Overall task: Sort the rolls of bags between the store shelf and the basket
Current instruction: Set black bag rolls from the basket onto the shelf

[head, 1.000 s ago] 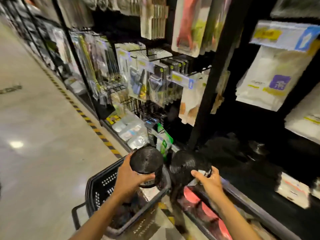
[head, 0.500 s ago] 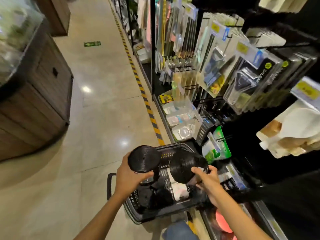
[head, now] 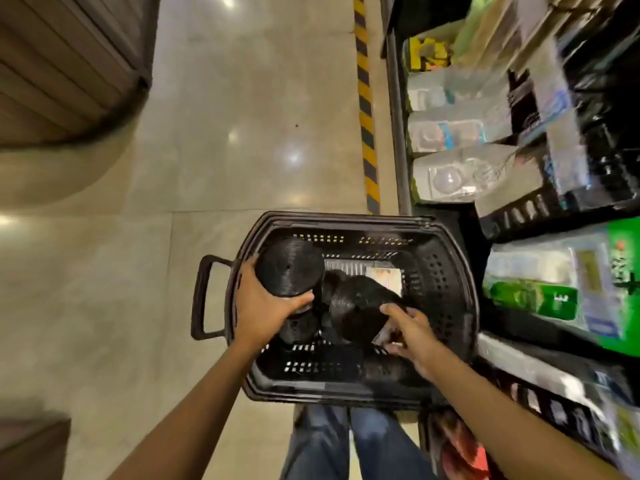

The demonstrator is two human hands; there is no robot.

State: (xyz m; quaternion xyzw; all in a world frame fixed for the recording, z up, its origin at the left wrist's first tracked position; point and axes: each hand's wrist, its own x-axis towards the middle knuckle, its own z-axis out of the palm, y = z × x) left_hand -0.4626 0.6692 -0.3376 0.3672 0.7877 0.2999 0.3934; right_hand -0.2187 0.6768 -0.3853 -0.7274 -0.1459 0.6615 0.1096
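Glossy beige floor tiles [head: 242, 98] fill the aisle, and overhead lights bounce off them as bright spots [head: 293, 157]. A yellow-and-black hazard stripe [head: 366, 109] runs along the floor, just beside the grey metal edge of the store shelf [head: 398, 133] on the right. Its stock is a blur: clear plastic packs [head: 460, 174], then green packs [head: 533, 296] nearer in. Over on the left, a curved, slatted wooden counter [head: 62, 64] throws a soft shadow onto the tiles. Another brown wooden corner [head: 31, 448] pokes in at bottom left.

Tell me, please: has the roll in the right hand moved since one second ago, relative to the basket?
Yes. The roll in the right hand was outside the basket, toward the shelf; now it is inside the basket's rim.
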